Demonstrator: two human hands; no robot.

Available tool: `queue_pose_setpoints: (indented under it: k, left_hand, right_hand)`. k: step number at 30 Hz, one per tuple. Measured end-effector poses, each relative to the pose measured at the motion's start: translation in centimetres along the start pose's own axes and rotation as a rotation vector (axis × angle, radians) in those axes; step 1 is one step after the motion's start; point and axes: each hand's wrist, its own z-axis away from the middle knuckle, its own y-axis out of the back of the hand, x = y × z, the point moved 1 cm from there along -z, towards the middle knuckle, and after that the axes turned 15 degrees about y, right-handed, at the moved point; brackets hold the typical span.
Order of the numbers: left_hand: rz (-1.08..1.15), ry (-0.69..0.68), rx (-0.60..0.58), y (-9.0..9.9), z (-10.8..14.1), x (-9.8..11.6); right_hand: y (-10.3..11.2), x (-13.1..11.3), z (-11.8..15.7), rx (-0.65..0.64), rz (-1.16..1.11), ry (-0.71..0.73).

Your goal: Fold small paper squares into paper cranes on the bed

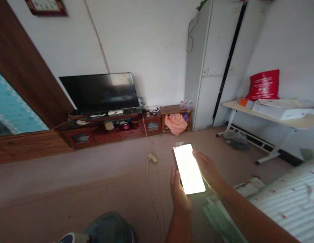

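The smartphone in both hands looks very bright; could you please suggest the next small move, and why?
Probably tilt the smartphone slightly, since its screen shows only blown-out white in the head view and nothing on it can be read. The left hand supports its lower edge and the right hand its side, so both could make that small turn.

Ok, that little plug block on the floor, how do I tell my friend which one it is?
Start at the black television on its dark red wooden cabinet. A thin white cable drops from the cabinet's right end to the floor. It reaches a small cream power strip, the only little block lying out on the open floor.
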Motion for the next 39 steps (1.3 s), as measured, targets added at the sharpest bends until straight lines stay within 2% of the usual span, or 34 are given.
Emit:
queue_pose_setpoints:
  k: [3,6,9,13,19,28,34,39]
  left_hand:
    - [-0.003,-0.021,0.017,0.1,0.0,-0.3]
    - [-0.042,-0.056,0.007,0.1,-0.1,-0.4]
    - [-0.097,-0.120,-0.002,-0.2,0.2,-0.4]
    - [-0.184,-0.199,-0.004,-1.1,1.1,-0.2]
    - [-0.221,-0.251,0.000,-1.6,1.7,-0.5]
    - [-0.121,-0.179,-0.011,-1.7,1.6,-0.7]
    - [-0.187,-0.178,0.022,-2.0,1.9,-0.2]
    - [-0.270,-0.194,0.097,-1.5,1.6,-0.5]
  right_hand:
    - [0.2,0.6,1.9,0.079,-0.035,-0.031]
    - [0.0,0.9,3.9,0.052,-0.087,-0.034]
    - [-0.4,1.0,4.9,0.140,-0.175,-0.113]
    - [-0.6,1.0,5.2,0.251,-0.291,-0.146]
    - [-0.2,0.5,5.8,0.292,-0.206,-0.143]
    - [-0.1,-0.1,6.4,0.300,-0.132,-0.093]
    - [-0.1,0.0,6.4,0.319,-0.377,-0.189]
    - [-0.2,-0.7,6.4,0.361,-0.545,-0.198]
